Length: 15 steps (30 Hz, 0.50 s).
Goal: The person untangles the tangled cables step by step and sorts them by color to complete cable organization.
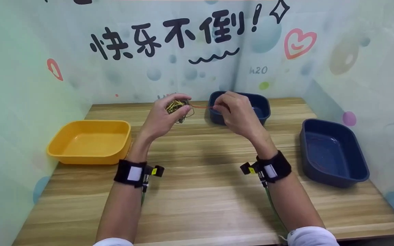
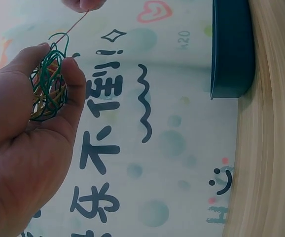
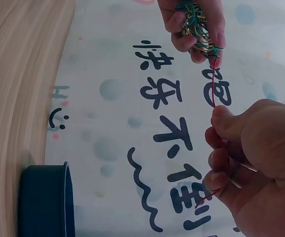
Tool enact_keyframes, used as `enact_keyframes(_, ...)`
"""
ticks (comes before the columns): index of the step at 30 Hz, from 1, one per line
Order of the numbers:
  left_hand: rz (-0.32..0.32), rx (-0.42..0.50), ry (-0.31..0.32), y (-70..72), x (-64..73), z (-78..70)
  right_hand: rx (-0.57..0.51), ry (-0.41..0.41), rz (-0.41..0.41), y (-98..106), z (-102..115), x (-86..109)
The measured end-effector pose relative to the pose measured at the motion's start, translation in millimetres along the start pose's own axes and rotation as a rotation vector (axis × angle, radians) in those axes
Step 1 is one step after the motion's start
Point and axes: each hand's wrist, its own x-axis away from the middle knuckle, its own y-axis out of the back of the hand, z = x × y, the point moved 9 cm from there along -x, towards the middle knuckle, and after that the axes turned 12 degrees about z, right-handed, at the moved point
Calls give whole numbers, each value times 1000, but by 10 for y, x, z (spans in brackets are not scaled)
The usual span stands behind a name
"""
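My left hand (image 1: 159, 119) holds a tangled bundle of thin wires (image 2: 49, 91), green, yellow and dark, with thumb and fingers curled round it above the table. From the bundle a red wire (image 3: 213, 86) runs out taut to my right hand (image 1: 239, 112). Thumb and forefinger of the right hand pinch that wire. In the right wrist view its loose end comes out below the curled fingers. The part of the wire inside the right hand is hidden. In the head view the right hand overlaps the dark blue bin behind it.
A yellow bin (image 1: 89, 160) stands on the table (image 1: 190, 205) at the left. One dark blue bin (image 1: 266, 115) is at the back by the wall, another dark blue bin (image 1: 315, 174) at the right. Printed cloth walls (image 1: 197, 82) close in the back and sides.
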Motion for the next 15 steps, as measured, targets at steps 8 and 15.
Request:
enact_keyframes(8, -29, -84, -23, -9, -7, -47, -11, 28, 95, -52, 32, 3)
enact_keyframes(15, -20, -102, -30, -51, -23, -65, -1, 101, 111, -133, 214, -3)
